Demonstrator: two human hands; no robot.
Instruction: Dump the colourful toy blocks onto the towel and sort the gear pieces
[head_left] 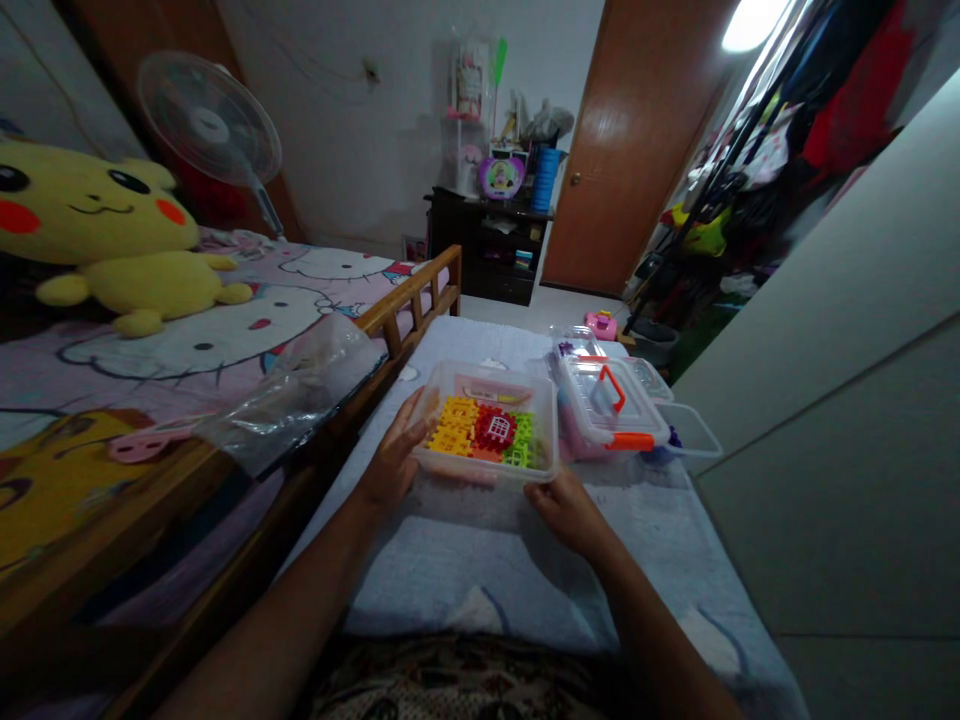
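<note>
At lower centre of the frame, the left hand point(394, 462) and right hand point(564, 508) clasp the sides of a clear box point(450, 385) of coloured blocks point(484, 432), open-topped and not yet closed, its likely lid point(611, 402) at centre right.

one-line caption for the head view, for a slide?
Both hands, left hand and right hand, grip a clear box of colourful blocks.

Both hands point(394, 460) point(566, 510) forward, fingers curled, forearms extended.
</note>
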